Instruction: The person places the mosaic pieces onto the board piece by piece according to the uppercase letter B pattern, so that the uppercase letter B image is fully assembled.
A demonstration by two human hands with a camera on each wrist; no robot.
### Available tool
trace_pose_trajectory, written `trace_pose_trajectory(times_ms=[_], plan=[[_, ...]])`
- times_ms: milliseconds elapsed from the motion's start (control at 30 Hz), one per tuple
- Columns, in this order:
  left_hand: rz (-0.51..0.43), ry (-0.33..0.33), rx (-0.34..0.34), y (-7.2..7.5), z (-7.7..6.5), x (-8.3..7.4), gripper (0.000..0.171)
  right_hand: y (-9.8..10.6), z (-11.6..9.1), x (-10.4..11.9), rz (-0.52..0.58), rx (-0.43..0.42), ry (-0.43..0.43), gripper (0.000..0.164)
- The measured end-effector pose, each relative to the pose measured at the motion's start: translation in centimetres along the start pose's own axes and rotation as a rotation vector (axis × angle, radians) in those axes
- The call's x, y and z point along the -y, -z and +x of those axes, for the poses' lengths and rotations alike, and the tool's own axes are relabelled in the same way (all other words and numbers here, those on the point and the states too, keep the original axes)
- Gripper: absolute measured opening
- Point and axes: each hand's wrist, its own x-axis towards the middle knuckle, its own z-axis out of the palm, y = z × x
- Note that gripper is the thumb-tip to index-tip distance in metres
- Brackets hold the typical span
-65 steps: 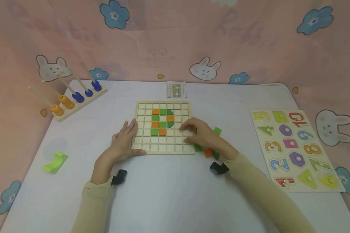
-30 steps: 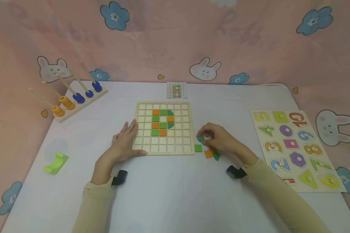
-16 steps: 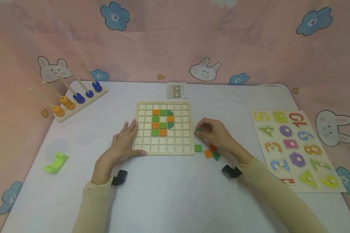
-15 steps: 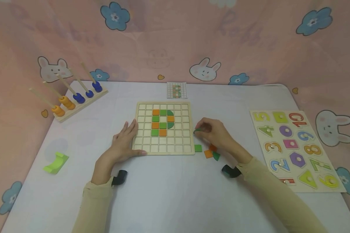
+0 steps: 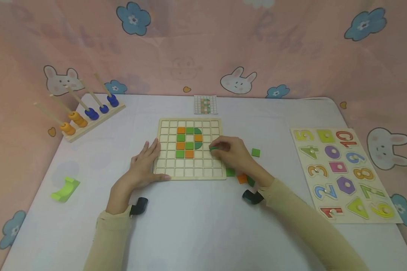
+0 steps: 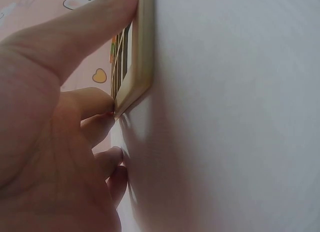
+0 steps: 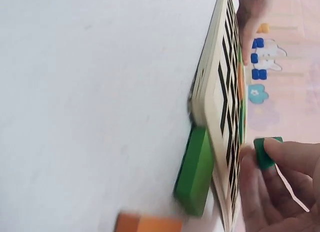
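A wooden grid board (image 5: 208, 163) lies mid-table, with orange and green square tiles (image 5: 189, 154) and green quarter-circle tiles (image 5: 198, 145) set in its cells. My left hand (image 5: 139, 167) rests against its left side, fingers spread along the edge and thumb over the near rim. Above the board's right columns, my right hand (image 5: 234, 152) pinches a dark green tile (image 7: 262, 153) between thumb and fingers. Loose tiles lie by the board's right edge: a green square (image 5: 230, 172), an orange one (image 5: 242, 178), a dark green piece (image 5: 251, 181) and another green square (image 5: 256, 153) farther out.
A small pattern card (image 5: 205, 104) lies behind the board. An abacus with bead pegs (image 5: 91, 113) stands at the back left, and a light green curved block (image 5: 65, 189) sits at left. A number puzzle board (image 5: 346, 175) covers the right side.
My right hand picked the dark green tile from the loose pieces, then carried it left over the board's right columns. The left hand has stayed in place.
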Motion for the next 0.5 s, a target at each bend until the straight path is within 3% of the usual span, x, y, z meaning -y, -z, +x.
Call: trace_pose_trajectory(times_ms=[267, 500], plan=[[0.002, 0.003, 0.0, 0.0, 0.0, 0.0, 0.121, -1.9, 1.4, 0.5, -0.001, 0.0, 0.009, 0.009], [-0.004, -0.001, -0.008, 0.0, 0.0, 0.0, 0.122, -3.1, 2.2, 1.1, -0.034, 0.018, -0.063, 0.013]])
